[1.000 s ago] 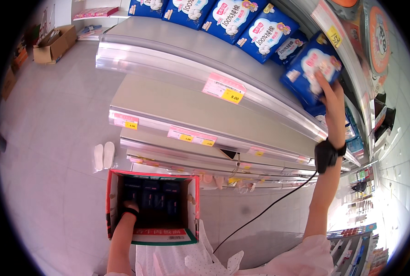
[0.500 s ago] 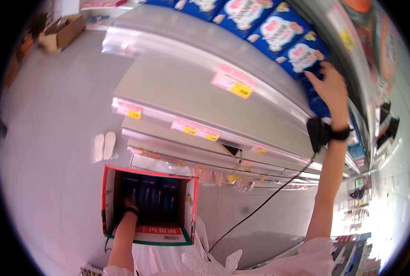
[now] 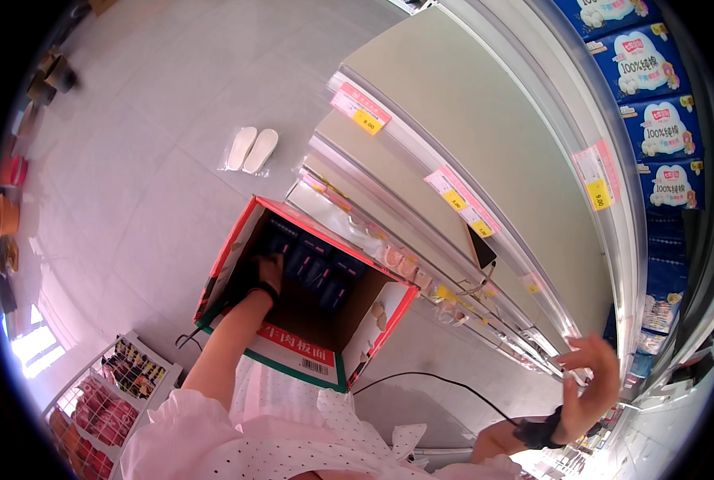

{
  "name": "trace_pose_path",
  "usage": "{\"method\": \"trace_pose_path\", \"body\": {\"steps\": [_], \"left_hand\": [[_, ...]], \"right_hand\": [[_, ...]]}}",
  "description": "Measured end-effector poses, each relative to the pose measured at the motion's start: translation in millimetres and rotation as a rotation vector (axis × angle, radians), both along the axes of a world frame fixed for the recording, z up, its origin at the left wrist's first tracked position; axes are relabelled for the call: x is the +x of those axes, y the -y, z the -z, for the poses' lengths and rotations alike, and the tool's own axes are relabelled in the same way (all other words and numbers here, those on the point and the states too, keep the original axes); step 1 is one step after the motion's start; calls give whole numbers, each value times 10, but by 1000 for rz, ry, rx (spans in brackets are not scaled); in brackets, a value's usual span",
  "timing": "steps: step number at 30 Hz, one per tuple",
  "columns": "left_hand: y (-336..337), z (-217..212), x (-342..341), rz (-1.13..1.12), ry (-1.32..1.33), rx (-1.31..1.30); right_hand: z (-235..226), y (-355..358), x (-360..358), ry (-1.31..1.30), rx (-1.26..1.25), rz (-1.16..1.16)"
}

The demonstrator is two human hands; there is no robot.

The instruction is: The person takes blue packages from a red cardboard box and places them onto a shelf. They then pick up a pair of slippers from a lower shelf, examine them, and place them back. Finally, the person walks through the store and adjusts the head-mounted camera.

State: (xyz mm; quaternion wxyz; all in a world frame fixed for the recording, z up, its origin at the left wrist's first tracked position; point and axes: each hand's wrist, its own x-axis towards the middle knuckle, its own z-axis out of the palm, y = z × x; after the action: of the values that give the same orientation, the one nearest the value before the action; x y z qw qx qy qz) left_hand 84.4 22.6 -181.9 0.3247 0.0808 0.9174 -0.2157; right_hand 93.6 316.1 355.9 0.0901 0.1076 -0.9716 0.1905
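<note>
An open cardboard box [image 3: 294,353] with red edges stands on the floor against the bottom shelf. Rows of dark packs [image 3: 318,270] fill its far side. My left hand [image 3: 270,270] reaches down into the box and rests on the packs at the left end; whether its fingers grip one is hidden. My right hand [image 3: 592,382] hangs in the air at the lower right, in front of the shelf edges, fingers spread and holding nothing. A black band [image 3: 538,433] is on that wrist.
Bare grey shelves [image 3: 469,136] with pink and yellow price tags run diagonally. Blue packs [image 3: 653,72] line the top right shelf. A bagged pair of white slippers [image 3: 251,150] lies on the tiled floor. A wire basket [image 3: 109,392] of pink packages sits lower left.
My right hand has left the blue packs on the upper shelf and come down empty to the lower right. The view has tilted downward. My left hand stays in the box.
</note>
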Motion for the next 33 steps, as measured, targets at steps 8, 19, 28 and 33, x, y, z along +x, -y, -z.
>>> {"method": "trace_pose_path", "body": {"steps": [8, 19, 28, 33], "left_hand": [[228, -1024, -434, 38, 264, 443], [249, -3101, -790, -79, 316, 1220], [270, -3088, -797, -651, 598, 2069], [-73, -1861, -779, 16, 311, 809]], "right_hand": [[548, 482, -225, 548, -268, -196], [1863, 1145, -677, 492, -76, -583], [550, 921, -746, 404, -354, -352], [-302, 1016, -1042, 224, -954, -196]]}}
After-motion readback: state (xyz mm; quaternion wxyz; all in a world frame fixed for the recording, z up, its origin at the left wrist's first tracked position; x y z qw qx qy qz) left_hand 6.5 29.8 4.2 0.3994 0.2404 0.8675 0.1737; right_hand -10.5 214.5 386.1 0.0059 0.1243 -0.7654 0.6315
